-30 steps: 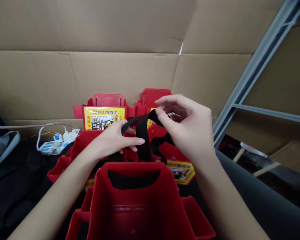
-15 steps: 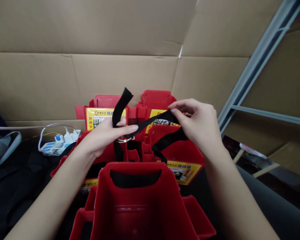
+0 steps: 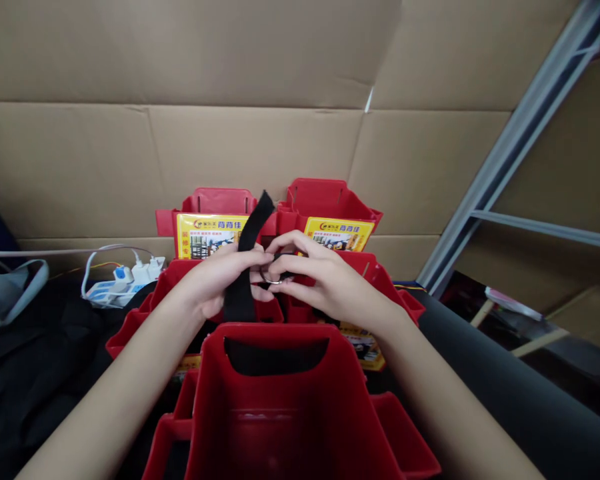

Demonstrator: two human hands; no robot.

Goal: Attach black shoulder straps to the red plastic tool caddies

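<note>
My left hand (image 3: 225, 277) is closed on a black webbing strap (image 3: 253, 230), whose loose end sticks up past the thumb and whose lower part hangs below the fingers. Close against it, the curled fingers of my right hand (image 3: 313, 270) grip a metal ring (image 3: 274, 281) on the strap. Part of the ring and strap is hidden by the fingers. Directly below both hands is a red plastic tool bucket (image 3: 280, 393) with side pockets and a slot in its back wall, where black strap shows through.
Behind stand several more red buckets (image 3: 317, 193) with yellow labels (image 3: 340, 233). At left lie a power strip (image 3: 125, 287) with plugs and dark cloth (image 3: 40, 373). A cardboard wall (image 3: 255, 147) backs everything, and a metal frame (image 3: 505, 140) leans at right.
My right hand has moved left and down to the ring beside my left hand. The strap that was stretched between the hands is now bunched there; its free end leans further right.
</note>
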